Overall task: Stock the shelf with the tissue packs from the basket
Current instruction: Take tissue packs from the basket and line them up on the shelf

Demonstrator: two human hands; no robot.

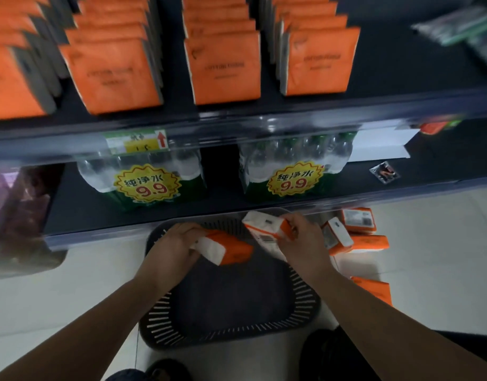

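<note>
Left hand [176,243]: fingers curled round one tissue pack [228,250].
Right hand [305,237]: fingers gripping a second pack [267,226].
Basket [231,323]: right below both sets of fingers.
Loose packs [357,235]: on the floor, just right of the right fingers.
Shelf [388,64]: beyond the fingertips, orange rows standing.

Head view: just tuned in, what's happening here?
A person is over a dark basket on the floor, left hand gripping one tissue pack and right hand gripping a second pack. Loose packs lie right of the basket. The top shelf holds rows of orange packs; water bottles sit below.
</note>
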